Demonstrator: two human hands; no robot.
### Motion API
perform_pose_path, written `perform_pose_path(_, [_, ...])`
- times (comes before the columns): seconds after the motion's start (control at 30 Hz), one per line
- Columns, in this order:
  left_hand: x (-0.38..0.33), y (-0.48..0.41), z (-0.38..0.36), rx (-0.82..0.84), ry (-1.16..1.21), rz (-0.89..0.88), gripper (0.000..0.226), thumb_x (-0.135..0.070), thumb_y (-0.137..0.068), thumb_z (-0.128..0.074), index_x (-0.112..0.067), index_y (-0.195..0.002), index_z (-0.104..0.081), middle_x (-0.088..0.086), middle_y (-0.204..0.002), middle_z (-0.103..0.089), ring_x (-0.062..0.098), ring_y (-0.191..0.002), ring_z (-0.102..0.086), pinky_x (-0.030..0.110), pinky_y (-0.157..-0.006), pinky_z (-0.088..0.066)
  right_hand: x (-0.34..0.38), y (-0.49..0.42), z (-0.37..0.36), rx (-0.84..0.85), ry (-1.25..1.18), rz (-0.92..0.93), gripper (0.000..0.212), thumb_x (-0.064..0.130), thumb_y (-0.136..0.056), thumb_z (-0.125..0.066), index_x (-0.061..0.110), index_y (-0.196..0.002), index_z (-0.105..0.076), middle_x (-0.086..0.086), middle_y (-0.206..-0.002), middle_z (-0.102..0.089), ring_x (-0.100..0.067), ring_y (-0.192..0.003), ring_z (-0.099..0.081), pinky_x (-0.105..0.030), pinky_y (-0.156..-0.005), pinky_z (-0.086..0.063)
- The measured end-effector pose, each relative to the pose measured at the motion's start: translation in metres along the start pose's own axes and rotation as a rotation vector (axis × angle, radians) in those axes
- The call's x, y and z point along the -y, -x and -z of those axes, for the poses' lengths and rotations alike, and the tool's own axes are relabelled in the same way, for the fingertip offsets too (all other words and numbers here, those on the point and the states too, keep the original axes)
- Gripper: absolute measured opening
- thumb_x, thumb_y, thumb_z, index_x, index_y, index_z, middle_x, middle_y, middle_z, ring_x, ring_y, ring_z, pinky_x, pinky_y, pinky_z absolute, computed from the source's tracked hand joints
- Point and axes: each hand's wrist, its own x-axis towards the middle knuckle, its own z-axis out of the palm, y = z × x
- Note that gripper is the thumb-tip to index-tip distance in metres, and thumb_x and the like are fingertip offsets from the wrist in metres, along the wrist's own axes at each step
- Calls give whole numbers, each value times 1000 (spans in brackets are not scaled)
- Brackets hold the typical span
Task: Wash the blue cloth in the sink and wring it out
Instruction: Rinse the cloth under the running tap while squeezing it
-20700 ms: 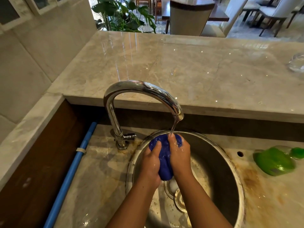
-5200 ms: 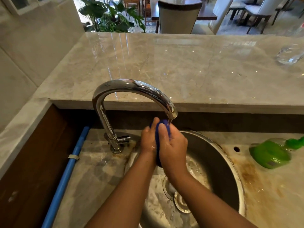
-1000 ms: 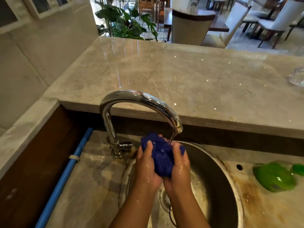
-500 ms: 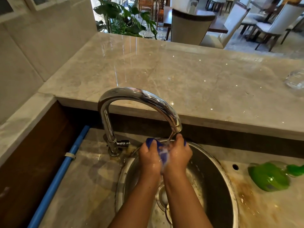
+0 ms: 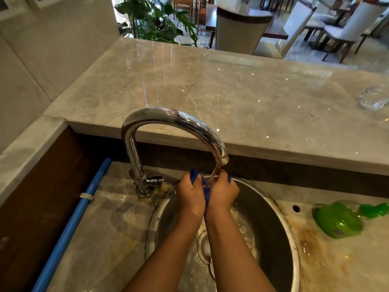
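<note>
Head view. Sink (image 5: 282,224): round metal basin set into a stained marble counter (image 5: 109,234), wet inside.

Tap (image 5: 176,123): chrome, arched, spout over the far rim of the basin; a thin stream of water is seen falling from it onto the hands.

Blue cloth (image 5: 205,191): bunched and pressed between the two palms under the spout, above the basin; only small blue edges are shown at the top and in the gap between the hands.

Left hand (image 5: 190,196): clenched on the cloth, fingers curled over it.

Right hand (image 5: 223,193): clenched on the cloth likewise, set against the left.

Green bottle (image 5: 339,222): laid on its side on the counter, right of the basin.

Blue pipe (image 5: 71,226): run along the counter's left edge.

Glass (image 5: 373,100): placed on the raised ledge, far right.
</note>
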Motion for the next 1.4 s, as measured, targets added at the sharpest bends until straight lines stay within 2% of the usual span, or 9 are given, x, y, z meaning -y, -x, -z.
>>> perform_pose_path(0.2, [-20, -13, 18, 136, 97, -90, 17, -15, -101, -50, -19, -112, -62, -9, -87, -73, 7, -81, -69, 15, -67, -53, 5, 2, 29, 532, -289, -364, 31, 27, -89, -63, 5, -111, -64, -19, -109, -73, -31, -99, -71, -44, -87, -57])
perform_pose_path(0.33, [-25, -22, 28, 139, 117, -13, 16, -22, -102, -49, -20, -97, -64, 3, -95, -71, 28, -91, -69, 39, -84, -55, 7, -4, 50, 722, -114, -485, 39, 6, -86, -64, -2, -124, -58, -24, -117, -70, -33, -104, -70, -43, -91, -56])
perform_pose_path(0.5, [-24, -27, 36, 109, 5, 86, 21, -33, -101, -50, -19, -90, -62, 17, -99, -71, 38, -93, -68, 52, -87, -56, 12, -12, 62, 683, 111, -246, 38, -12, -85, -58, 2, -121, -58, -20, -108, -73, -31, -93, -72, -44, -88, -57])
perform_pose_path(0.7, [-26, -11, 39, 241, -43, 398, 39, -50, -95, -56, -13, -105, -64, 14, -98, -75, 33, -89, -73, 49, -87, -59, 21, -15, 69, 732, -76, -121, 52, -24, -79, -40, 8, -115, -59, -14, -104, -72, -33, -95, -68, -46, -85, -54])
perform_pose_path(0.93, [-22, -6, 37, 329, 184, 523, 29, -26, -92, -66, -12, -117, -64, 16, -104, -75, 35, -94, -72, 49, -86, -58, 17, -30, 72, 841, -344, -288, 62, -12, -62, -53, 22, -112, -64, -18, -117, -64, -37, -106, -58, -44, -83, -51])
perform_pose_path(1.1, [-17, -8, 34, 234, 401, 296, 60, -1, -86, -66, -27, -137, -49, 11, -133, -57, 36, -108, -65, 46, -78, -58, 6, -32, 72, 832, -477, -421, 65, 10, -66, -78, 14, -127, -57, -19, -139, -56, -39, -118, -59, -50, -97, -50])
perform_pose_path(1.23, [-26, -3, 29, 362, 401, 178, 66, 1, -87, -64, -29, -142, -45, 8, -137, -55, 32, -115, -62, 42, -84, -57, 1, -28, 66, 787, -274, -703, 72, 59, -86, -61, 9, -136, -53, -26, -135, -59, -44, -117, -62, -49, -95, -51])
perform_pose_path(1.3, [-26, -3, 27, 400, 384, 159, 65, 1, -88, -64, -29, -142, -46, 8, -137, -56, 31, -117, -62, 41, -86, -57, -1, -24, 61, 813, -256, -759, 77, 67, -83, -57, 10, -134, -57, -24, -132, -62, -43, -111, -66, -48, -85, -56])
perform_pose_path(1.4, [-27, -3, 28, 406, 297, 155, 65, 0, -87, -66, -31, -141, -47, 6, -136, -57, 29, -118, -61, 45, -94, -55, -1, -21, 56, 836, -310, -703, 74, 61, -82, -64, 10, -135, -59, -22, -138, -58, -41, -126, -56, -54, -104, -44])
